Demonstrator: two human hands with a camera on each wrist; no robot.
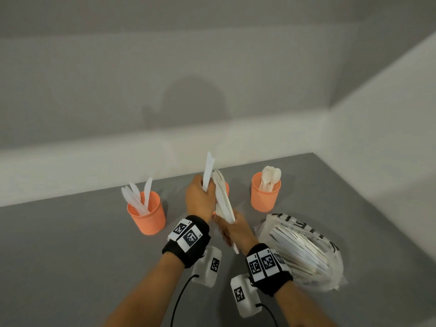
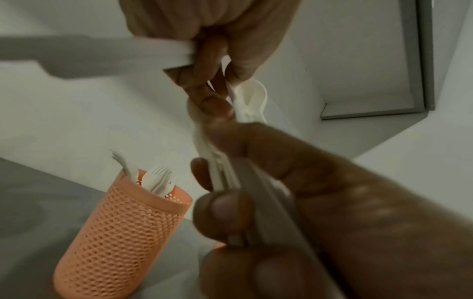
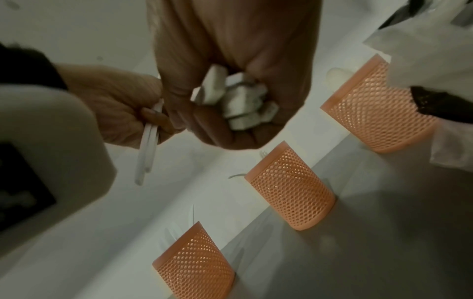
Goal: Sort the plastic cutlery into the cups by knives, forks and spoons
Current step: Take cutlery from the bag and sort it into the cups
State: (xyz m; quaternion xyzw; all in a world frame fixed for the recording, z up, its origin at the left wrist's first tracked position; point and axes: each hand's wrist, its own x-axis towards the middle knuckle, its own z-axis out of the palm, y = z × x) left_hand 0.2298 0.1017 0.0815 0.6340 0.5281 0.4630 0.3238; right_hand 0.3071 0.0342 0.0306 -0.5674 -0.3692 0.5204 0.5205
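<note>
So we're holding everything up in the air over the worktop (image 1: 70, 244) right now. Our left hand (image 1: 200, 201) is gripping a knife (image 1: 208, 170) that's pointing almost straight up, blade end on top, and our right hand (image 1: 232, 228) is clamping a whole bundle of cutlery (image 1: 223, 199) just beside it, the two hands basically touching. The bundle's long axis is running up and away from us, leaning a bit left; in the right wrist view we're looking at the butt ends of the handles packed in the fist.

What matters for the next move, we're guessing: the knife cup (image 1: 146, 212) is sitting off to the left of the hands and lower down, with knives already standing in it. Our left hand is the nearer one, so it's probably just a swing left and down, tipping the knife so the handle goes in first.

The fork cup (image 2: 122, 238) is standing right behind the hands, mostly hidden in the head view, and the spoon cup (image 1: 265, 194) is off to the right. The bag of unsorted cutlery (image 1: 304, 253) is lying near our right wrist.
</note>
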